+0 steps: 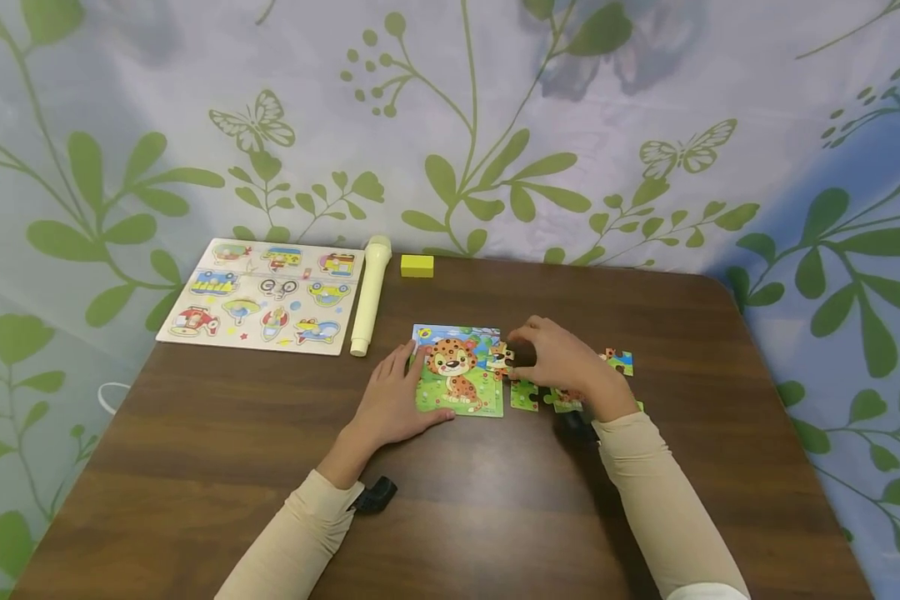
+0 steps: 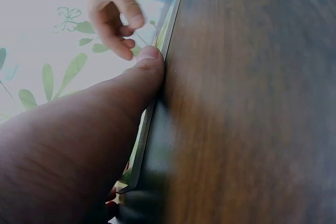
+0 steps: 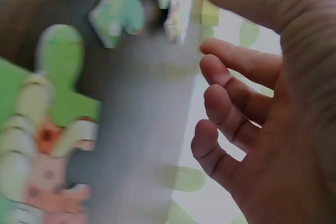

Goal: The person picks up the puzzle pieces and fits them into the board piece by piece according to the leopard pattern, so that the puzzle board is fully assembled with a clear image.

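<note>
A square leopard picture board (image 1: 461,385) lies flat on the table. My left hand (image 1: 393,402) rests at its left side, fingers extended along that edge and thumb at the lower edge; in the left wrist view the thumb (image 2: 149,62) touches the board's rim (image 2: 137,163). Near the board's upper right, my right hand (image 1: 566,358) has thumb and fingers apart beside a jigsaw piece (image 1: 499,357). In the right wrist view a gap shows between the thumb and the bent fingers (image 3: 216,106); no piece is visible in it. Loose pieces (image 1: 524,395) lie below and beside that hand.
At the back left lies a wooden vehicle puzzle board (image 1: 257,312), with a pale yellow microphone-shaped object (image 1: 371,296) along its right side. A yellow block (image 1: 417,266) sits near the back edge. More pieces (image 1: 621,362) lie right of my right hand. Patterned fabric hangs behind the table.
</note>
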A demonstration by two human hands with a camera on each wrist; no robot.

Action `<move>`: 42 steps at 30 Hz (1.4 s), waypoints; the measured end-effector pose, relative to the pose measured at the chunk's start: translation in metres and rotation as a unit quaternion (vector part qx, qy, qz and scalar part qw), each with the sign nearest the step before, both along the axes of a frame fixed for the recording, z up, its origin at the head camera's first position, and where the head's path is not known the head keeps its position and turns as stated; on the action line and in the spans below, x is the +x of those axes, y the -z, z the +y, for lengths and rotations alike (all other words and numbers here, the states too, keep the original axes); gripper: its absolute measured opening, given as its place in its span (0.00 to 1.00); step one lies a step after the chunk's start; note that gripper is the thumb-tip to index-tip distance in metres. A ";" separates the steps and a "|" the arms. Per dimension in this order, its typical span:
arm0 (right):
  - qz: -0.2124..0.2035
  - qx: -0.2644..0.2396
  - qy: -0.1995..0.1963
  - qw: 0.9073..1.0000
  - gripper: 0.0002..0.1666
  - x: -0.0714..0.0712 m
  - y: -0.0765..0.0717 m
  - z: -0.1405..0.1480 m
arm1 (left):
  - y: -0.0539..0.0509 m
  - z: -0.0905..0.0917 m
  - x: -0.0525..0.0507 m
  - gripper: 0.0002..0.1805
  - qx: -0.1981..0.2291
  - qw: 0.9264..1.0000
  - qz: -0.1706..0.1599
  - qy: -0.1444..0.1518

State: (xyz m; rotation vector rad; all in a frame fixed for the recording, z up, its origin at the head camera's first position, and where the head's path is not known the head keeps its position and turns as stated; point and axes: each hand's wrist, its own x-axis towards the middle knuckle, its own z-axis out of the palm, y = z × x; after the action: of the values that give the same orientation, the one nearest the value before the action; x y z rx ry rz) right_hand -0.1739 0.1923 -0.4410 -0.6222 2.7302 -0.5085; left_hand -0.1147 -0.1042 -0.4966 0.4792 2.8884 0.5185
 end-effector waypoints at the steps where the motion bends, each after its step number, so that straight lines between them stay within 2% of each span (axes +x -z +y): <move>1: -0.007 -0.002 0.000 1.000 0.37 0.000 0.001 0.001 | 0.000 -0.001 0.000 0.63 -0.001 1.000 0.000 0.000; 5: -0.013 0.015 0.005 1.000 0.40 0.001 0.011 0.001 | -0.001 -0.001 -0.001 0.63 0.005 1.000 -0.005 0.006; 8: 0.003 0.022 0.008 1.000 0.35 0.002 0.016 -0.001 | -0.001 -0.001 0.000 0.63 0.009 1.000 -0.005 0.006; 11: 0.025 0.022 0.000 0.999 0.29 0.002 0.016 -0.005 | -0.001 -0.001 0.000 0.63 0.004 1.000 0.000 0.005; 17: 0.025 0.030 -0.007 0.999 0.34 0.003 0.015 -0.008 | -0.001 -0.001 0.000 0.63 0.011 1.000 0.006 0.003; 24: 0.035 0.028 -0.018 0.999 0.29 0.003 0.015 -0.011 | -0.001 -0.001 0.000 0.63 0.006 1.000 0.002 0.006; 27: 0.051 0.022 -0.022 0.998 0.30 0.005 0.013 -0.019 | -0.001 -0.002 -0.001 0.64 -0.001 1.000 0.001 0.005; 34: 0.090 0.028 -0.076 0.993 0.31 0.009 0.017 -0.056 | -0.001 -0.002 0.000 0.63 0.004 1.000 -0.003 0.005; 38: 0.111 0.030 -0.074 0.991 0.27 0.010 0.020 -0.066 | 0.000 -0.001 0.000 0.63 0.009 1.000 -0.001 0.005; 42: 0.107 0.031 -0.071 0.991 0.27 0.011 0.020 -0.071 | 0.002 -0.001 -0.001 0.64 0.004 1.000 0.000 0.003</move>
State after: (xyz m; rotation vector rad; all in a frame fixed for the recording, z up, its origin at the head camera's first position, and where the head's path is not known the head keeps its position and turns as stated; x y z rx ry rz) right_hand -0.1630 0.1214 -0.4615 -0.8933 2.8595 -0.3393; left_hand -0.1155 -0.1056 -0.4983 0.4896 2.8842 0.5303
